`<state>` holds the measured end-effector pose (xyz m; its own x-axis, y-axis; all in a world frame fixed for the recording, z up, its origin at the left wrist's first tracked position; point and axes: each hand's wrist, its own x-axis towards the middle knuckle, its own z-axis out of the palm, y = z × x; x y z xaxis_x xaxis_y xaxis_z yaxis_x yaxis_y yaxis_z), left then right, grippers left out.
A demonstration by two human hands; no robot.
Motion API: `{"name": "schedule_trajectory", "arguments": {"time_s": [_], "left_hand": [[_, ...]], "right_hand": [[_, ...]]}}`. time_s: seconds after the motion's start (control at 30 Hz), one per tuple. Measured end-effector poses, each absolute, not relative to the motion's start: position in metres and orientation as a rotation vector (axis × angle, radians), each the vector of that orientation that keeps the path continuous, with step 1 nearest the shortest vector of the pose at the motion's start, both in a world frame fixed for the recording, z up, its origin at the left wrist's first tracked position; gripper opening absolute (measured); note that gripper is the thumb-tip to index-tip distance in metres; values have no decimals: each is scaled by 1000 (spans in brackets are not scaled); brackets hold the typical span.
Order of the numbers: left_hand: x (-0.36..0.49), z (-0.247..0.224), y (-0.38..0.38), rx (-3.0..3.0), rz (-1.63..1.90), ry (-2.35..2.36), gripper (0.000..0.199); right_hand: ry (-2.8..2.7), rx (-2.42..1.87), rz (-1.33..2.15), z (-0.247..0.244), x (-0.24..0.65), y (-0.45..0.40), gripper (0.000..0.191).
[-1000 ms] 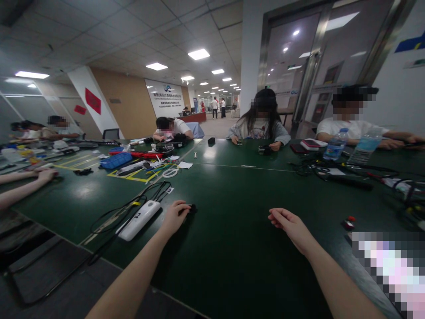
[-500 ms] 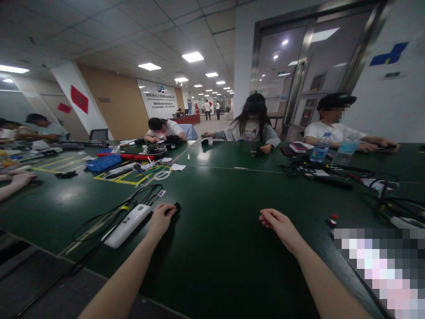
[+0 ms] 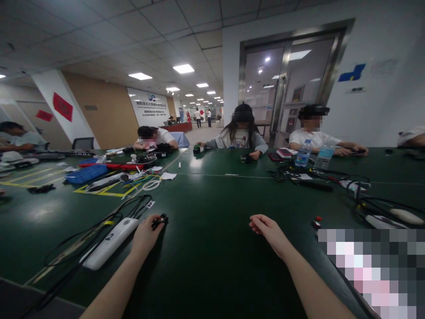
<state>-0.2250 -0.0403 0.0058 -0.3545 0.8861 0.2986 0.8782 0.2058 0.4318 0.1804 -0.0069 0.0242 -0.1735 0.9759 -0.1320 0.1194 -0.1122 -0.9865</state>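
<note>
My left hand (image 3: 148, 232) grips a small black object (image 3: 160, 221) between thumb and fingers, low over the green table (image 3: 206, 248). Just left of that hand lies a white power strip (image 3: 111, 243) marked "2", with black cables beside it. My right hand (image 3: 267, 230) is at the right of centre, its fingers curled together and the thumb against them. Whether anything small is inside those fingers is hidden. A small red and black item (image 3: 317, 221) lies on the table to the right of it.
Across the table sit several people handling small items. Blue tray (image 3: 86, 174), coiled white cable (image 3: 152, 184) and coloured wires are at the left. Two water bottles (image 3: 303, 153) and tangled black cables (image 3: 361, 199) are at the right. A pixelated patch covers the lower right corner.
The view has shifted, so most things appear further left. The black object in my left hand is turned and shows more. My right hand keeps its closed pose.
</note>
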Motion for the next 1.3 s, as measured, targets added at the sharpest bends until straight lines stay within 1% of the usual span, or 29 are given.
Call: {"name": "schedule_trajectory", "arguments": {"time_s": [0.1,0.23,0.4,0.53,0.63,0.73,0.93,1.07,1.2,1.3], "left_hand": [[-226,9,-43,1703,825,2494,41],[-226,14,-46,1691,760,2471,40],[-227,19,-50,1606,755,2559,44],[-224,22,-48,1613,725,2531,37],[-211,25,-41,1716,690,2406,31],[-182,26,-29,1806,659,2222,32],[-86,23,-5,1905,709,1841,39],[-28,16,-7,1925,739,1579,41],[-4,11,-18,1973,775,1365,40],[-5,12,-24,1947,744,1292,40]], "right_hand": [[-1377,-1283,1380,26,181,-8,27],[-1382,-1282,1380,28,181,-10,27],[-1395,-1269,1371,29,181,-11,27],[-1386,-1266,1368,28,180,-11,26],[-1393,-1255,1367,27,180,-11,27],[-1399,-1252,1366,27,181,-11,28],[-1398,-1230,1364,25,183,-10,30],[-1393,-1239,1333,21,181,-9,29],[-1453,-1253,1276,24,179,-10,29],[-1651,-1256,1259,35,179,-17,36]]}}
